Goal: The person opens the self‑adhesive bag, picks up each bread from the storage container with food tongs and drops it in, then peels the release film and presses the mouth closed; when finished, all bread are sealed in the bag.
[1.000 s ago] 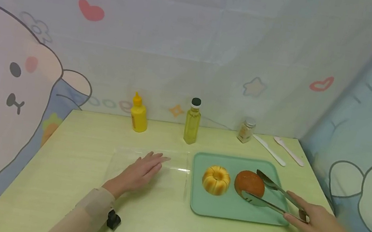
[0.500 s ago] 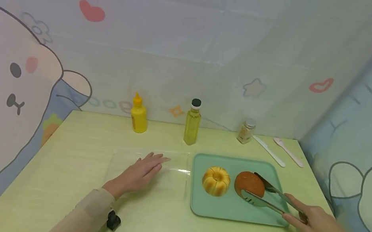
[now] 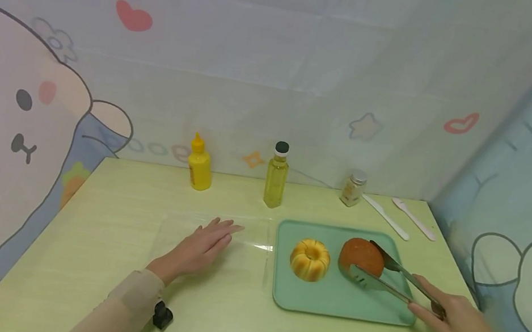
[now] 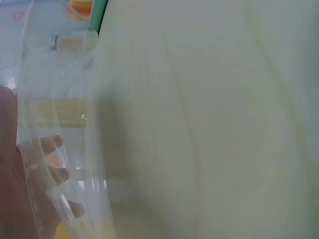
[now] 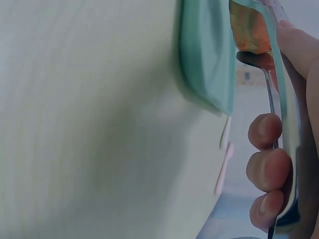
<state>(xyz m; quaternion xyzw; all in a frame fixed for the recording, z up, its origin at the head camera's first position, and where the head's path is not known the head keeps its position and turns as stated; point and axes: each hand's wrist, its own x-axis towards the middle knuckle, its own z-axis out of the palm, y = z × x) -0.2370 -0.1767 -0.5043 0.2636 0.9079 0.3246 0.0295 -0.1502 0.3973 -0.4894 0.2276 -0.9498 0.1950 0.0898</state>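
Observation:
My left hand [image 3: 199, 248] lies with straight fingers on a clear plastic box [image 3: 256, 268] left of the tray. Its fingertips [image 4: 60, 175] show through the clear wall in the left wrist view. In my right hand [image 3: 456, 326] is a pair of metal tongs [image 3: 394, 291], fingers curled round the arms. Their ends sit on either side of a round brown bun [image 3: 360, 254], which looks slightly tilted over the green tray [image 3: 288, 296]. Whether its underside is off the tray I cannot tell. A yellow ring-shaped cake [image 3: 310, 260] stands on the tray's left half.
At the table's back stand a yellow squeeze bottle [image 3: 200, 170], an oil bottle [image 3: 275, 182] and a small glass jar [image 3: 353, 190]. A white plastic knife [image 3: 387, 217] and a pinkish plastic fork [image 3: 414, 218] lie at the back right. A printed cloth hangs behind.
The tongs have closed in on the bun. The bun has tilted and shifted slightly up and right with them. My left hand has stayed in place.

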